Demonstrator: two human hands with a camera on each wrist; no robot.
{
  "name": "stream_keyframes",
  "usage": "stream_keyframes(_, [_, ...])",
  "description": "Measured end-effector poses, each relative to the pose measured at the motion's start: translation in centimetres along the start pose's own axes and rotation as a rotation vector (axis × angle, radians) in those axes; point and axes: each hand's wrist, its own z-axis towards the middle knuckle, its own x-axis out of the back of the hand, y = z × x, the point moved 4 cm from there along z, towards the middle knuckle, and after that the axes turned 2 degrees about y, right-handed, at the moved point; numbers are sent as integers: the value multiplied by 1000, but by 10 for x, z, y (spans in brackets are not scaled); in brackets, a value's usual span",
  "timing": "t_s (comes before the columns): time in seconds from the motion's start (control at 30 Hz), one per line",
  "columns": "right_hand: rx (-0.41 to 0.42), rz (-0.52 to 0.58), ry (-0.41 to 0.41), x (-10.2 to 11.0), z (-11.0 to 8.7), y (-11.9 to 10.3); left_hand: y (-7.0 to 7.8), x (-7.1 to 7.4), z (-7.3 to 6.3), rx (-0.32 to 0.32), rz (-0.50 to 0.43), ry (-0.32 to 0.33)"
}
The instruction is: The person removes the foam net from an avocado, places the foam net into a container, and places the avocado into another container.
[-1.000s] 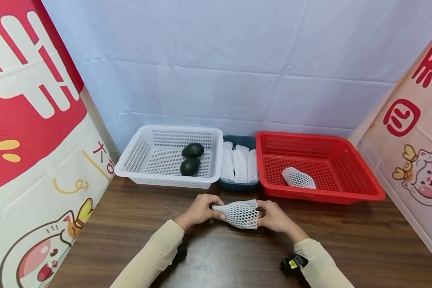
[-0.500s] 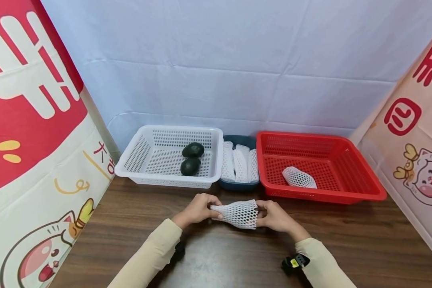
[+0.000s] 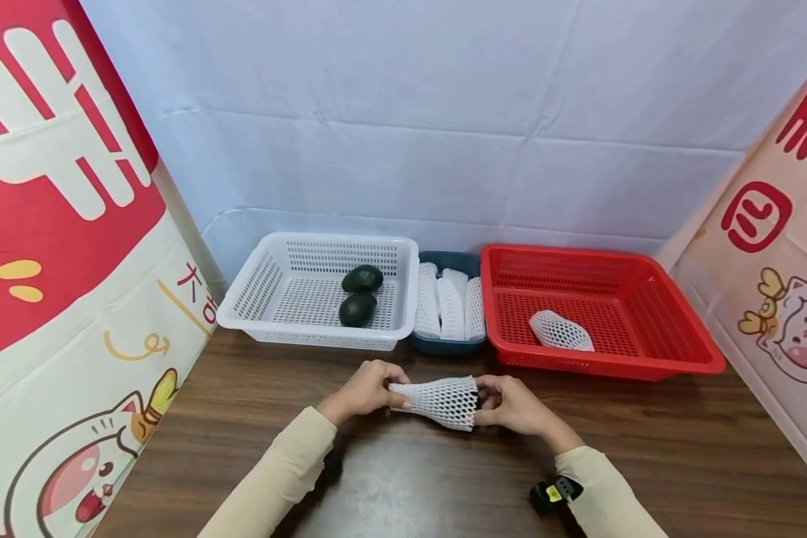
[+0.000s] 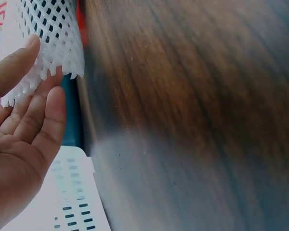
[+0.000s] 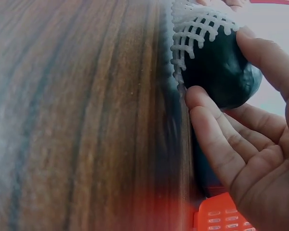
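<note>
A white foam net sleeve (image 3: 444, 401) lies stretched between the two hands over the table's near middle. My left hand (image 3: 368, 388) pinches its narrow end between thumb and fingers; in the left wrist view the sleeve's cut edge shows at the fingers. At the wider end, my right hand (image 3: 514, 407) holds a dark green avocado (image 5: 226, 72), thumb on one side and fingers on the other. One end of that avocado is inside the net, and its rounded other end sticks out toward the right palm. In the head view the avocado is mostly hidden by net and fingers.
A white basket (image 3: 316, 336) at the back left holds two avocados (image 3: 362, 279). Between the baskets, a dark blue bin (image 3: 447, 347) contains several folded net sleeves (image 3: 450, 310). At the back right, a red basket (image 3: 598, 364) holds one net-covered item (image 3: 561, 331).
Both hands and the sleeve have shifted slightly left, the left hand a little more than the right. Grips look the same; the baskets' contents are unchanged.
</note>
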Motion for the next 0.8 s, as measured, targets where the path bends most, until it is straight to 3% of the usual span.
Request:
stream_keyframes(0.47, [2, -19, 1, 0, -1, 3, -4, 1, -2, 1, 28, -5])
stream_keyframes(0.8, [2, -39, 4, 0, -1, 1, 2, -4, 4, 2, -14, -15])
